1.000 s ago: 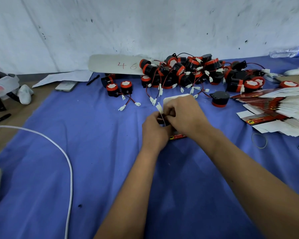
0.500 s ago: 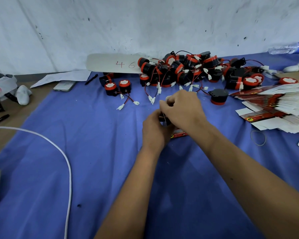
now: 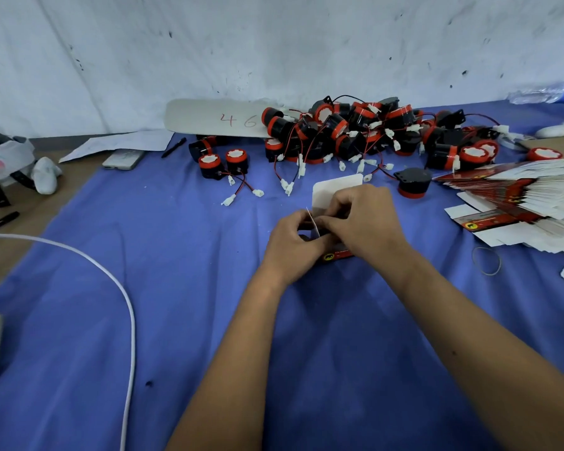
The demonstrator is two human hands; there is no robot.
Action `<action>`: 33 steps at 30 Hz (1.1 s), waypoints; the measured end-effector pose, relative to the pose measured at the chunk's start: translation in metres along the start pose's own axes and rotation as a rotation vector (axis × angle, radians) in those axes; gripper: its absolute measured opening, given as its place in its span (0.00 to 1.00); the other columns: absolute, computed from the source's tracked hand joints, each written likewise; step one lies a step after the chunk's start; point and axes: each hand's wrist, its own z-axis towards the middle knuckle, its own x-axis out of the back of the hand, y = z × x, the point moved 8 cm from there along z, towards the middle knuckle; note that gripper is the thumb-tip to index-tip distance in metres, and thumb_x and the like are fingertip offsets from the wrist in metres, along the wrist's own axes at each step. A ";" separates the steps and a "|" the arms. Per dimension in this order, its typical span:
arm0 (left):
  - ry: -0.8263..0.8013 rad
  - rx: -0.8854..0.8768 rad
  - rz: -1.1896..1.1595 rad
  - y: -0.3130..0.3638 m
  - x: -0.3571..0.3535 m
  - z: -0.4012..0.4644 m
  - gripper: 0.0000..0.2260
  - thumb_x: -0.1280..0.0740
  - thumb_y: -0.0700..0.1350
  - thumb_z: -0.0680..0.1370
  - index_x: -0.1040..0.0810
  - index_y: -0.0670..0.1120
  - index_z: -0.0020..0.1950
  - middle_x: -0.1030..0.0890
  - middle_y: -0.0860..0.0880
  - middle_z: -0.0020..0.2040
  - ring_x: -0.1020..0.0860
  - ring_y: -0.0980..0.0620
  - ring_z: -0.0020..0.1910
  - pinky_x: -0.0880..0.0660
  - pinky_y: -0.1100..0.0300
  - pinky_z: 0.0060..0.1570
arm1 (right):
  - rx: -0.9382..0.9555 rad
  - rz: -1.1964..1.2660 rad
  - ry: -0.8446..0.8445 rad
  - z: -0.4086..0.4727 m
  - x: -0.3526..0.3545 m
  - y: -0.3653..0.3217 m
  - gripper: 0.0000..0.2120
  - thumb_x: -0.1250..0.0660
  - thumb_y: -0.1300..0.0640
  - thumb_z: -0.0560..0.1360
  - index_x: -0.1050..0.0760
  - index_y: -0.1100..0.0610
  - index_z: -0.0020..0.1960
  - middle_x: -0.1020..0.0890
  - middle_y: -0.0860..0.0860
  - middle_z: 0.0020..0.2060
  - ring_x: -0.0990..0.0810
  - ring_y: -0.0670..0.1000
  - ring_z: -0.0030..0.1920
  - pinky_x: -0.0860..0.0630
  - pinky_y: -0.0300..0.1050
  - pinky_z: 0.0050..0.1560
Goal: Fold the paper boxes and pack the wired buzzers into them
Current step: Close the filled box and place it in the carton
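Cable [image 3: 124, 307], white and thin, curved across the blue cloth [image 3: 183, 320] at our far left, with a phone [image 3: 123, 159] and a pen [image 3: 174, 147] lying beyond it near the wall. Further right, two loose buzzers [image 3: 223, 164] stood side by side on the cloth, their red and black leads trailing toward us, and behind them the main pile of wired buzzers [image 3: 365, 131] was heaped against the wall.

At the centre we held the paper box [image 3: 334, 193] just above the cloth, in front of that pile. Our left hand [image 3: 295, 245] was curled around its near left side, fingers pinching a thin side flap that stood on edge. Our right hand [image 3: 368, 222] was curled over the top from the right, fingertips pinching at the same opening. Whether a buzzer already sat inside we could not tell, since our hands hid the cavity.

We judged the box light, thin card, easily creased or crushed, so it wanted holding by its folded edges and corners, not squeezed across the faces. The buzzers looked like hard plastic, small and rigid, best taken by the body, not the fine leads.

The box seemed to lie with its long axis running away from us, white tuck flap raised at the far end toward the pile, printed red end nearest us.

At the right, flat unfolded boxes [image 3: 521, 196] lay fanned in a stack, a rubber band [image 3: 486, 261] near them.
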 end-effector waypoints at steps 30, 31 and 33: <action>-0.228 -0.011 -0.068 0.002 -0.004 -0.004 0.16 0.23 0.31 0.72 0.16 0.43 0.58 0.13 0.45 0.53 0.17 0.49 0.41 0.18 0.59 0.49 | 0.128 -0.474 -0.808 -0.005 -0.013 -0.024 0.10 0.32 0.56 0.77 0.16 0.50 0.38 0.25 0.43 0.27 0.29 0.44 0.32 0.36 0.38 0.32; -0.232 -0.012 -0.062 0.002 -0.004 -0.003 0.15 0.23 0.31 0.72 0.16 0.42 0.57 0.13 0.45 0.52 0.17 0.49 0.41 0.19 0.60 0.48 | 0.142 -0.503 -0.800 -0.002 -0.015 -0.027 0.07 0.30 0.56 0.76 0.15 0.54 0.41 0.25 0.44 0.29 0.28 0.45 0.34 0.35 0.38 0.32; -0.234 -0.006 -0.051 0.000 -0.004 -0.003 0.14 0.23 0.32 0.72 0.16 0.43 0.57 0.13 0.45 0.52 0.17 0.51 0.41 0.20 0.61 0.48 | 0.179 -0.544 -0.760 0.005 -0.019 -0.032 0.05 0.27 0.58 0.73 0.15 0.59 0.43 0.26 0.45 0.31 0.26 0.49 0.37 0.28 0.41 0.35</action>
